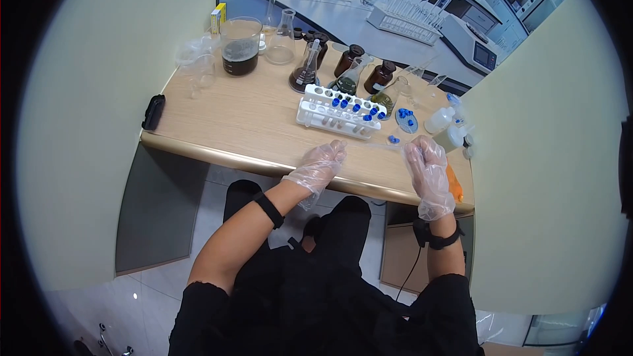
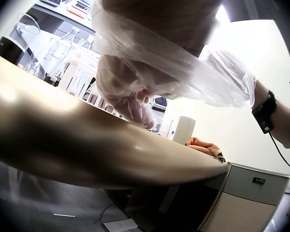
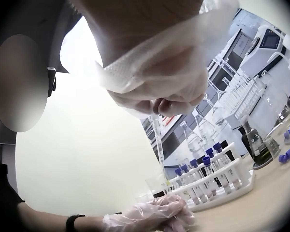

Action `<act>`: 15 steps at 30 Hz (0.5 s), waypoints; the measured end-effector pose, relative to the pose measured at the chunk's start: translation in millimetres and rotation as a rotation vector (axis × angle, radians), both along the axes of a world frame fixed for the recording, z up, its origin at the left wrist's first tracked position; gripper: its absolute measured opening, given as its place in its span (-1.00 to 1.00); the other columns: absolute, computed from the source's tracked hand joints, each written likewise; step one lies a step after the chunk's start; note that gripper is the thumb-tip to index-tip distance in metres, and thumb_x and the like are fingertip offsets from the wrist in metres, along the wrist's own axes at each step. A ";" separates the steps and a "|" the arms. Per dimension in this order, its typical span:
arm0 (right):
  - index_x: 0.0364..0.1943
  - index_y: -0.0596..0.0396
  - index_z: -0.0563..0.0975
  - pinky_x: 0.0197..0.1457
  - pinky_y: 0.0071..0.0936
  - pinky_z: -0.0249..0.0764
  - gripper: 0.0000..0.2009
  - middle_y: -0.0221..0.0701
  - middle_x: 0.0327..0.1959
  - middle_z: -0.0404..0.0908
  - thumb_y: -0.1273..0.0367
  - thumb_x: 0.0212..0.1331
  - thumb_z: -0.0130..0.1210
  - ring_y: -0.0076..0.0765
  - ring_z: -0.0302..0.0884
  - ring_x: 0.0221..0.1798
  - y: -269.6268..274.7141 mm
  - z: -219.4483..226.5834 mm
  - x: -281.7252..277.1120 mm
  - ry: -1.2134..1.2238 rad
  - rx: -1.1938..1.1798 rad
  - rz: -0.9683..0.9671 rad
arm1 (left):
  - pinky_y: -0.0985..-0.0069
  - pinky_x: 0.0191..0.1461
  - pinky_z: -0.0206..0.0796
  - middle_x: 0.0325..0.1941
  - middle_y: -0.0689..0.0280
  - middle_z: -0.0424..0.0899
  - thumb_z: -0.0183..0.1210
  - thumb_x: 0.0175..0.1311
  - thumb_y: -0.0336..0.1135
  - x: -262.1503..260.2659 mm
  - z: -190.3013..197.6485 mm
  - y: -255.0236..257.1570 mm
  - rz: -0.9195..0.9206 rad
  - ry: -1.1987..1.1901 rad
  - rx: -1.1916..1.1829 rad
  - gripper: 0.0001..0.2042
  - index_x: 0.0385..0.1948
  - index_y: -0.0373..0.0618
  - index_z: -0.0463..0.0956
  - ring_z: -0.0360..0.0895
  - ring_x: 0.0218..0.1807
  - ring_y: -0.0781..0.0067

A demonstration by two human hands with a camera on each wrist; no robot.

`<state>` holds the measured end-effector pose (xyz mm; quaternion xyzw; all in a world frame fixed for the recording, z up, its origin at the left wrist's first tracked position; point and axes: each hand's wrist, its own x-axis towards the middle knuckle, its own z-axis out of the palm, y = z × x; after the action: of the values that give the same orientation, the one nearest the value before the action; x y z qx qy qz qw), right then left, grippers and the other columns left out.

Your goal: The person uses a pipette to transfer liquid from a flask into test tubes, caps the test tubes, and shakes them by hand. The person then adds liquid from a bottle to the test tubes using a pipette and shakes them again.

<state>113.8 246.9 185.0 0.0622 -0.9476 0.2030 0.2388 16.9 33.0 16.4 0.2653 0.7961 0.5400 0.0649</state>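
Note:
In the head view my gloved left hand [image 1: 321,163] rests at the desk's front edge, fingers loosely curled, with nothing visible in it. My gloved right hand [image 1: 427,166], fingers bent, is raised at the right part of the desk. From its fingers a thin clear graduated pipette [image 3: 158,137] points down in the right wrist view. Just beyond the hands stands a white test tube rack [image 1: 336,128]. It holds several tubes with blue caps [image 3: 206,160] and a little liquid at the bottom. Loose blue stoppers [image 1: 393,139] lie between the rack and my right hand.
Behind the rack stand flasks of dark liquid [image 1: 303,78] and brown bottles [image 1: 379,78]. A beaker of dark liquid [image 1: 240,59] is at the back left. A dish of blue stoppers [image 1: 407,120], white bottles [image 1: 440,120] and an orange cloth [image 1: 454,184] are at the right.

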 end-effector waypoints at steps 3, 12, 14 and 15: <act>-0.30 0.12 0.54 -0.15 -0.06 0.35 -0.76 -0.14 -0.42 0.53 0.25 0.45 0.16 0.09 0.45 -0.29 -0.6 -1.3 -0.9 -0.013 -0.039 0.009 | 0.21 -0.06 0.41 -0.31 0.11 0.61 0.06 0.55 -0.28 0.6 2.3 -0.5 -0.002 -0.005 0.002 -0.88 -0.06 -0.06 0.44 0.56 -0.23 0.01; -0.26 0.17 0.58 -0.14 -0.23 0.42 -0.69 -0.27 -0.42 0.57 0.18 0.48 0.18 -0.25 0.50 -0.30 -5.2 5.3 -2.8 -0.051 -0.267 -0.059 | 0.21 -0.05 0.42 -0.28 0.12 0.61 0.05 0.56 -0.28 1.0 -1.3 -0.5 -0.018 0.007 0.038 -0.88 -0.06 -0.08 0.43 0.57 -0.21 -0.02; -0.24 0.19 0.59 -0.13 -0.25 0.43 -0.69 -0.27 -0.40 0.58 0.17 0.48 0.18 -0.27 0.50 -0.29 0.5 11.4 -7.0 -0.004 -0.286 -0.059 | 0.21 -0.05 0.42 -0.28 0.13 0.61 0.05 0.56 -0.29 -1.0 -2.5 0.9 -0.002 0.044 0.009 -0.89 -0.07 -0.07 0.43 0.56 -0.22 0.00; -0.22 0.19 0.60 -0.08 -0.23 0.44 -0.66 -0.23 -0.36 0.60 0.14 0.49 0.15 -0.22 0.52 -0.25 2.6 18.8 -7.9 0.032 -0.250 -0.112 | 0.19 -0.06 0.42 -0.29 0.12 0.60 0.05 0.56 -0.27 -1.3 -3.8 1.3 -0.009 0.036 0.036 -0.89 -0.09 -0.07 0.42 0.56 -0.21 -0.04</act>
<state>105.9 249.6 203.7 -0.0177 -0.9130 0.3047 0.2706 15.7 34.3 12.6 0.2799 0.7861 0.5489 0.0484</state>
